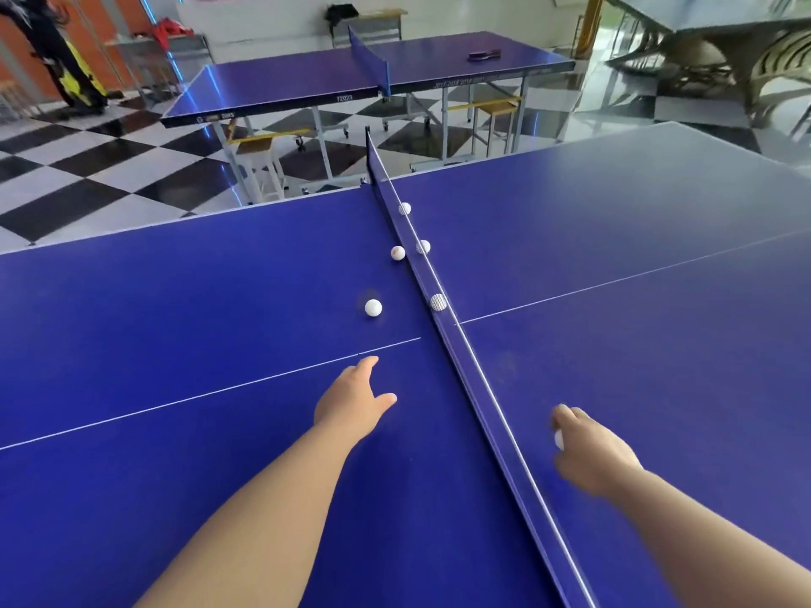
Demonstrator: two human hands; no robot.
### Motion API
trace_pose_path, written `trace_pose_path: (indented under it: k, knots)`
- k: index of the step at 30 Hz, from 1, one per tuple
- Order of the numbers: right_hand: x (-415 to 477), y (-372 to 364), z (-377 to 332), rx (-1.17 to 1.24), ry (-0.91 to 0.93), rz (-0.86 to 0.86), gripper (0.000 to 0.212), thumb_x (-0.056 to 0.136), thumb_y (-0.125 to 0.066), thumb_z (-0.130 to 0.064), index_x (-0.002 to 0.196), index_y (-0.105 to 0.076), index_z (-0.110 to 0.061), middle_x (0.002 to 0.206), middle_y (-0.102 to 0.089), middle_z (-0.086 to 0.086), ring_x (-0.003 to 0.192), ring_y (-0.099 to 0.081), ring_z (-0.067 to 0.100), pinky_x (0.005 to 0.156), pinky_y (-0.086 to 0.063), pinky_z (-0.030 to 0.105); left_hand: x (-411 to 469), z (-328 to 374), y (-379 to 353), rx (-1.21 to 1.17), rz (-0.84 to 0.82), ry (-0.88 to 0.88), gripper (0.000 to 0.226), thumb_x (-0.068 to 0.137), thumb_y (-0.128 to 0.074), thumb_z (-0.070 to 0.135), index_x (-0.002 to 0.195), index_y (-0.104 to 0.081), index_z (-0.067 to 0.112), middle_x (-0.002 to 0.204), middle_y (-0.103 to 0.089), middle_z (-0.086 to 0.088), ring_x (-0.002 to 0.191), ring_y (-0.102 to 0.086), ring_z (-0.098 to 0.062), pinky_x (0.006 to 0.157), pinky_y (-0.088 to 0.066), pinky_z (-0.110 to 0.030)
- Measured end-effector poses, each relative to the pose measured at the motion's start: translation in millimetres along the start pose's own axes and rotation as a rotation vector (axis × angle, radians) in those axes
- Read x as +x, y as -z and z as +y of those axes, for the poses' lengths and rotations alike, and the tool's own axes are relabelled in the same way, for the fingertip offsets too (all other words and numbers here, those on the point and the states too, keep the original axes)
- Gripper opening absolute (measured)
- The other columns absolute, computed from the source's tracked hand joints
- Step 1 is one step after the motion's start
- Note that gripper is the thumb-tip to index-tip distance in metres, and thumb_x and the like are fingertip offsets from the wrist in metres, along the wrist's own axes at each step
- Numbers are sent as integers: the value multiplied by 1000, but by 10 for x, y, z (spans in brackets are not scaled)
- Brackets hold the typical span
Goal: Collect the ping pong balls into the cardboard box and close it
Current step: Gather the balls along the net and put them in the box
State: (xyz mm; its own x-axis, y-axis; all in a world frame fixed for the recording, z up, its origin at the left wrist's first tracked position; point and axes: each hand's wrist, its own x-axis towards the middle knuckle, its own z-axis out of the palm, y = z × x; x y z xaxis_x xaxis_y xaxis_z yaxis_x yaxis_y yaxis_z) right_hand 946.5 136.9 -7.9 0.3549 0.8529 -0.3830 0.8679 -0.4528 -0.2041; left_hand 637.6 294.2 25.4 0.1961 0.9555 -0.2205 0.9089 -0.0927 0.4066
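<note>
Several white ping pong balls lie on the blue table (175, 326) along the net (443, 326). On the left half sit one ball (373, 308) and another (398, 253) farther off. Seen through the mesh on the right side are a ball (438, 302), a second ball (423, 246) and a third ball (404, 208). My left hand (351, 403) reaches forward, fingers apart and holding nothing, a short way before the nearest ball. My right hand (590, 449) hovers over the right half, curled around a white ball (558, 440). No cardboard box is in view.
The net splits the table from near to far. Beyond stands a second blue table (307, 85) with a paddle (484, 54) on it, stools beneath, and a checkered floor. A person stands at the far left by the wall.
</note>
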Motion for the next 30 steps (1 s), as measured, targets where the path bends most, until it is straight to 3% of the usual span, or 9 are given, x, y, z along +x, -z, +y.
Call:
trace_pose_path:
  k: [4,7,10,15,19,23,25,27,30]
  knots:
    - [671,268,-356,-22,6,101,16,86,-56,-33,91,-43,-24,89,-52,-9,73,-57,19,54,-40,29,524,-17,-11,40,27,7,71,94,-62,49,154,-27,32,149,-45,3,121,-57,-21,83,-57,-38]
    - [1154,302,-593,-35,37,126,28,93,-56,-49,94,-47,-23,91,-56,-5,77,-57,21,58,-43,31,898,-58,-46,58,50,-6,69,95,-62,49,153,-29,32,144,-47,4,117,-58,-20,80,-57,-38]
    - [1516,219,-830,-17,81,55,26,95,-56,-35,117,-51,-23,113,-56,1,88,-60,24,65,-46,32,1262,-115,-72,97,84,-25,67,95,-62,49,152,-32,29,140,-48,4,115,-56,-20,80,-55,-39]
    - [2034,112,-1090,-75,183,8,56,94,-46,-8,144,-36,-29,134,-42,3,99,-63,32,71,-55,41,1850,-178,-242,65,120,14,63,95,-62,44,149,-34,28,144,-41,2,112,-55,-21,76,-54,-40]
    - [2655,81,-1201,-143,231,-25,82,87,-58,-2,151,-22,-37,162,-8,5,107,-65,34,76,-57,41,2147,-161,-500,113,149,-6,69,97,-58,47,154,-22,34,161,-19,-4,131,-44,-27,83,-52,-42]
    - [3014,164,-1488,-134,236,-64,102,87,-58,-3,154,6,-47,162,22,10,84,-68,32,68,-59,43,2431,-77,-613,245,157,-55,78,97,-55,54,157,-7,39,165,-6,-8,130,-47,-29,74,-51,-38]
    - [3118,211,-1629,-100,244,-65,97,90,-54,-7,153,6,-49,164,16,7,102,-66,36,79,-58,44,2589,-16,-615,284,132,-60,76,99,-51,53,157,-4,40,165,-9,-9,123,-53,-29,69,-47,-35]
    - [3263,186,-1669,-77,332,-60,84,93,-53,-12,155,-8,-47,164,-7,2,129,-51,34,97,-50,38,2673,-4,-634,309,108,-42,63,104,-44,46,157,-12,35,161,-22,-9,116,-57,-29,69,-44,-35]
    - [3262,140,-1696,-25,323,-29,57,93,-54,-26,143,-39,-50,145,-38,-2,123,-54,32,100,-48,38,2609,-28,-652,389,81,-33,33,106,-43,28,138,-41,20,134,-47,-6,106,-57,-24,63,-42,-33]
